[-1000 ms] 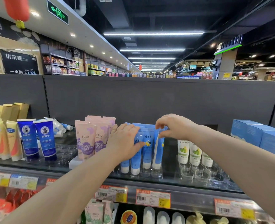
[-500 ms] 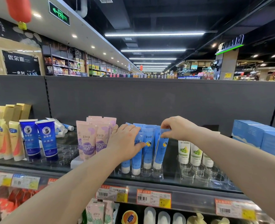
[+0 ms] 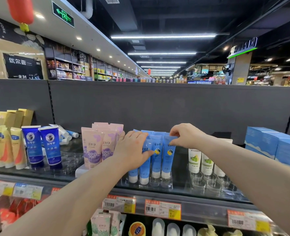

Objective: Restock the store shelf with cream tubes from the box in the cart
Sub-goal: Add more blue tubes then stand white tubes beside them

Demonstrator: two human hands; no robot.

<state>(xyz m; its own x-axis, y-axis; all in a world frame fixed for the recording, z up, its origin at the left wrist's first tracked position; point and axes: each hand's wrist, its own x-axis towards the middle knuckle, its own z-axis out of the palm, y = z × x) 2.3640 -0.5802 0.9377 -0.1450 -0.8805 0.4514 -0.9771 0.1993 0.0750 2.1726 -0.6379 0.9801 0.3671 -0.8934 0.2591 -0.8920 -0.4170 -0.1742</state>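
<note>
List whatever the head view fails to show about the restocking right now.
Out of the head view: cart and box.
Covered by the left hand: the leftmost blue tubes.
Hidden behind the front row: the rear tubes.
Behind the tube top the right hand pinches: its fingertips.
Too small: print on the price labels.

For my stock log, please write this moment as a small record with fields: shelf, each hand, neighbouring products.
shelf: dark glass store shelf, clear plastic cup holders
left hand: flat against light blue plastic cream tubes
right hand: pinches top edge of rightmost front blue tube
left neighbour: pink soft tubes
right neighbour: white tubes with green labels
</note>
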